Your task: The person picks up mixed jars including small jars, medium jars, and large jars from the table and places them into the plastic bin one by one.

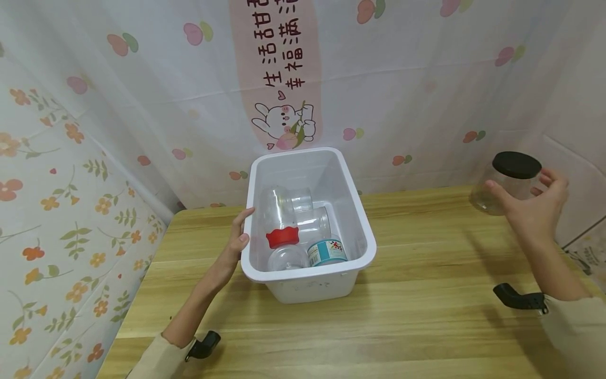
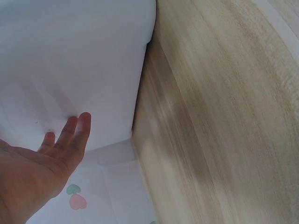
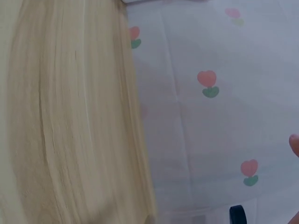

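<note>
A white plastic tub point(image 1: 303, 288) stands on the wooden table, holding several clear plastic jars. Among them are one with a red wavy-edged lid point(image 1: 283, 237) and one with a blue label point(image 1: 326, 252). My left hand point(image 1: 235, 242) touches the tub's left rim; in the left wrist view, fingertips of the left hand point(image 2: 49, 163) rest extended against its outer wall. At the far right, my right hand point(image 1: 539, 208) grips a clear jar point(image 1: 490, 197) with a black lid point(image 1: 517, 164), tilted. The right wrist view catches only part of the dark lid point(image 3: 238, 215) and a fingertip.
The wooden table point(image 1: 426, 316) extends on both sides of the tub. A patterned curtain point(image 1: 402, 105) hangs behind the table's back edge, and a flowered cloth point(image 1: 71, 237) lines the left. Black camera mounts point(image 1: 518, 299) sit on both wrists.
</note>
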Demonstrator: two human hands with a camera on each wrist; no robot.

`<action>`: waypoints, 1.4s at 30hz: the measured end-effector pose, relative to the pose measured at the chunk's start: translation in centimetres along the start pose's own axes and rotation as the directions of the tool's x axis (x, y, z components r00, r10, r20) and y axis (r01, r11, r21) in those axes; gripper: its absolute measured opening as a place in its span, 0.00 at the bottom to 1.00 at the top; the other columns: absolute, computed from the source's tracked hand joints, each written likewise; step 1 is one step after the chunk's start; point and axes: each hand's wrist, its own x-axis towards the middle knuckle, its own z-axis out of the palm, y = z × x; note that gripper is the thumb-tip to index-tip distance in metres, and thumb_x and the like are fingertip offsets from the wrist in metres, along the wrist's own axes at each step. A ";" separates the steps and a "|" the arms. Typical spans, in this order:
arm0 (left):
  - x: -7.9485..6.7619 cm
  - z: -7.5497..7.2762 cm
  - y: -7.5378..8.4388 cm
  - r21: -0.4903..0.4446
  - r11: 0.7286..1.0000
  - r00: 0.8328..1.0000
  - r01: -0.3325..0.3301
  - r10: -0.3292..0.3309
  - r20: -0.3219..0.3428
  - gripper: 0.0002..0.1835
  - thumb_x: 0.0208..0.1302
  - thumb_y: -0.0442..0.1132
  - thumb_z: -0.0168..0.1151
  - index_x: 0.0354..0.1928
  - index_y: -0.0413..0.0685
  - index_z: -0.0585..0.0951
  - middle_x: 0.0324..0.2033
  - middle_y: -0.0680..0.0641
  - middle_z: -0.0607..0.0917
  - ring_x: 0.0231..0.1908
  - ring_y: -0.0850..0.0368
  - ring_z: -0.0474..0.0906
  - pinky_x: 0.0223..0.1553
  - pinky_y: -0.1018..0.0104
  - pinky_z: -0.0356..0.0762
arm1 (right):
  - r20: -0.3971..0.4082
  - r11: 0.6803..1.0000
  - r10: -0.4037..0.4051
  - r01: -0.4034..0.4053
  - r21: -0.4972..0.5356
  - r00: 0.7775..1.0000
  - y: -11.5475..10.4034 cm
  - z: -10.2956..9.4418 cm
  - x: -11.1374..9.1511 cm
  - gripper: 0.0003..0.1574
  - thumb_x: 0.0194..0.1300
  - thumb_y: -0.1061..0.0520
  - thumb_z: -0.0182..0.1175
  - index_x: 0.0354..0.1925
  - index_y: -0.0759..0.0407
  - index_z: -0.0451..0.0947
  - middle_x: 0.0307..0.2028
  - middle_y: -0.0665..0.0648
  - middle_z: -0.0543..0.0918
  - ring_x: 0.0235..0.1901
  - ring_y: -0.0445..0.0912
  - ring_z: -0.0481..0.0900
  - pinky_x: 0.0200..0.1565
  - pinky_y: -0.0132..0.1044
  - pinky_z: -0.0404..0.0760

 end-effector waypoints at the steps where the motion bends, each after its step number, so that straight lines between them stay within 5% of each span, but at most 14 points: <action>1: 0.0 0.0 0.0 -0.001 1.000 1.000 0.002 -0.002 -0.001 0.32 0.75 0.51 0.36 0.78 0.58 0.48 0.75 0.41 0.49 0.65 0.39 0.56 0.57 0.47 0.67 | 0.005 1.000 0.010 -0.010 -0.008 1.000 0.0 0.0 0.2 0.60 0.59 0.42 0.71 0.77 0.40 0.45 0.71 0.48 0.50 0.65 0.42 0.54 0.66 0.38 0.56; 4: 0.0 0.0 0.1 -0.004 1.000 1.000 0.003 -0.003 0.001 0.32 0.76 0.51 0.36 0.78 0.58 0.47 0.75 0.41 0.48 0.66 0.39 0.55 0.58 0.43 0.65 | 0.027 0.999 0.026 -0.026 -0.030 0.999 0.2 0.0 0.6 0.65 0.59 0.40 0.71 0.79 0.40 0.39 0.75 0.52 0.43 0.72 0.48 0.46 0.69 0.42 0.51; 10: -0.2 0.0 0.1 -0.009 1.000 1.000 0.004 -0.004 0.002 0.32 0.76 0.51 0.36 0.78 0.59 0.47 0.75 0.41 0.48 0.66 0.39 0.56 0.57 0.42 0.65 | 0.067 0.999 0.049 -0.047 -0.023 0.997 0.8 0.0 1.8 0.70 0.59 0.40 0.71 0.81 0.41 0.33 0.78 0.52 0.36 0.76 0.46 0.34 0.72 0.45 0.39; 19: -0.1 0.0 0.1 0.000 1.000 1.000 0.000 0.000 0.002 0.32 0.76 0.52 0.36 0.78 0.59 0.47 0.75 0.41 0.48 0.66 0.39 0.55 0.58 0.43 0.65 | 0.104 0.995 0.086 -0.090 0.034 0.991 1.9 0.1 3.5 0.74 0.60 0.43 0.71 0.81 0.40 0.26 0.79 0.48 0.30 0.75 0.42 0.27 0.71 0.42 0.36; 26: -0.1 -0.1 -0.1 -0.002 1.000 1.000 0.007 -0.007 0.003 0.32 0.76 0.52 0.36 0.78 0.59 0.47 0.74 0.40 0.50 0.65 0.38 0.57 0.56 0.49 0.69 | 0.088 0.989 0.134 -0.138 0.042 0.987 2.2 0.6 4.4 0.74 0.60 0.43 0.72 0.81 0.45 0.27 0.79 0.51 0.32 0.76 0.43 0.30 0.71 0.39 0.39; 42: -0.1 0.0 0.0 -0.010 1.000 1.000 0.011 -0.011 -0.002 0.32 0.76 0.52 0.36 0.78 0.59 0.47 0.75 0.41 0.49 0.65 0.38 0.57 0.56 0.43 0.67 | 0.036 0.971 0.172 -0.176 0.162 0.984 3.0 1.7 6.2 0.68 0.59 0.46 0.72 0.80 0.40 0.36 0.78 0.50 0.40 0.74 0.39 0.38 0.69 0.36 0.52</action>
